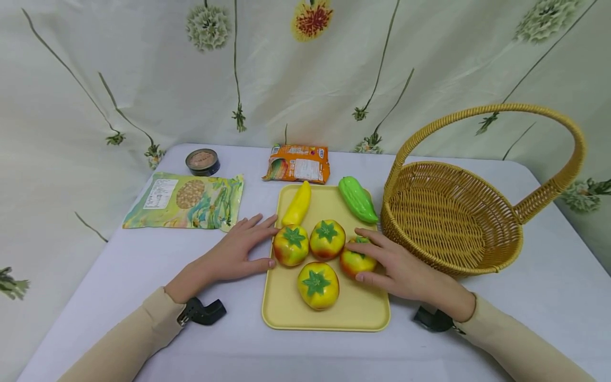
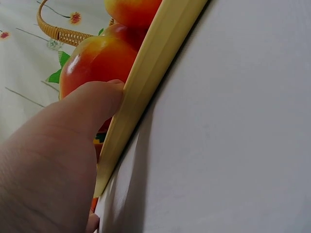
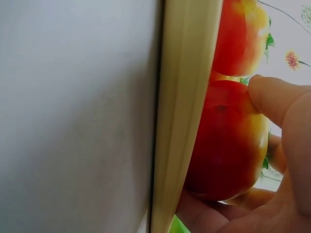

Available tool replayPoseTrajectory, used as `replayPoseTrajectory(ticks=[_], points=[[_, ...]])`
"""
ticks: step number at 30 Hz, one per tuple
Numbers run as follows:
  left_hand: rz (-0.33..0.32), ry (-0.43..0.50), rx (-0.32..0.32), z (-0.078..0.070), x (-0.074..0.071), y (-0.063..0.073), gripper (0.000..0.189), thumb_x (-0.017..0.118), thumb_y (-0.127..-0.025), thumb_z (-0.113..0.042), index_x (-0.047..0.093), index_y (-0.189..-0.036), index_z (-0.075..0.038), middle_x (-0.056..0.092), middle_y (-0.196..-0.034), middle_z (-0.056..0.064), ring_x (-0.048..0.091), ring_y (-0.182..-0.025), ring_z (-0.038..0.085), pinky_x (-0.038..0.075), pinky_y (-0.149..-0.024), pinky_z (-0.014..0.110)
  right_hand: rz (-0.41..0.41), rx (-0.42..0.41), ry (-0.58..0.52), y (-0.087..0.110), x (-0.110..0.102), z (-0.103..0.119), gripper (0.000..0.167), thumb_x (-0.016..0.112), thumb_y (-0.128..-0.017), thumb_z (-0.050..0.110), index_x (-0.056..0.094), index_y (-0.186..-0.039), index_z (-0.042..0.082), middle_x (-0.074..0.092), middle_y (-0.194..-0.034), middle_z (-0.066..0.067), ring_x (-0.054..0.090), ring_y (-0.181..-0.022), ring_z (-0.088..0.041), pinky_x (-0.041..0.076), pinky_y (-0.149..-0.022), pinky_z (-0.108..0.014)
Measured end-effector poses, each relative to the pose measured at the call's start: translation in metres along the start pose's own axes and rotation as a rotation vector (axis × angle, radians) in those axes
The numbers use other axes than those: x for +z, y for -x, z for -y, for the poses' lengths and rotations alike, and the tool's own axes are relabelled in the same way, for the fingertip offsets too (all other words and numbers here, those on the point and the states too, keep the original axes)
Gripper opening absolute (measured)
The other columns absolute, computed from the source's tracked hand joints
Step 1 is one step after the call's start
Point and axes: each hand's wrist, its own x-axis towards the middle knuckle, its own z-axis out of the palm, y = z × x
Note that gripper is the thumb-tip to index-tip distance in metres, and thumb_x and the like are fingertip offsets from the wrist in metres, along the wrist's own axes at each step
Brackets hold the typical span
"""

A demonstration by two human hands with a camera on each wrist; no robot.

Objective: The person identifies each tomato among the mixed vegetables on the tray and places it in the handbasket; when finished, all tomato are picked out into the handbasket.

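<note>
A pale yellow tray (image 1: pixel 329 320) carries several toy persimmons with green leaf tops, a yellow pepper (image 1: pixel 297 204) and a green pepper (image 1: pixel 358 199). My right hand (image 1: pixel 406 268) holds the rightmost persimmon (image 1: pixel 352 264); in the right wrist view its thumb (image 3: pixel 274 97) lies on one side and fingers wrap the other. At the tray's left edge rests my left hand (image 1: pixel 236 253), fingers spread, beside the left persimmon (image 1: pixel 290 249). Its thumb (image 2: pixel 97 99) touches the rim in the left wrist view. Two more persimmons, a middle one (image 1: pixel 327 241) and a front one (image 1: pixel 318 286), lie between the hands.
A wicker basket (image 1: pixel 389 223) with a tall handle stands right of the tray, close to my right hand. Behind the tray lies an orange snack packet (image 1: pixel 305 164). A green food bag (image 1: pixel 191 201) and a round tin (image 1: pixel 202 162) are at the back left.
</note>
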Motion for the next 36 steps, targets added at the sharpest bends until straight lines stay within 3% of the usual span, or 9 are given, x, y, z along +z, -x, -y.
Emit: replayPoseTrajectory(ticks=[22, 36], points=[[0.006, 0.006, -0.012, 0.0012, 0.0004, -0.0005, 0.068, 0.07, -0.091, -0.049, 0.052, -0.149, -0.018, 0.032, -0.168, 0.006, 0.024, -0.155, 0.046, 0.014, -0.124, 0.069, 0.008, 0.032, -0.063, -0.0009, -0.0007, -0.0007, 0.055, 0.081, -0.087, 0.032, 0.064, -0.137, 0.019, 0.05, -0.152, -0.021, 0.052, -0.137, -0.042, 0.047, -0.108, -0.062], [0.004, 0.007, -0.012, -0.0001, -0.0002, -0.0005, 0.068, 0.07, -0.091, -0.048, 0.053, -0.148, -0.018, 0.032, -0.168, 0.006, 0.024, -0.155, 0.046, 0.015, -0.124, 0.069, -0.022, -0.015, -0.026, -0.0001, -0.0055, 0.0005, 0.055, 0.082, -0.086, 0.03, 0.065, -0.136, 0.018, 0.054, -0.148, -0.021, 0.056, -0.134, -0.039, 0.049, -0.106, -0.059]])
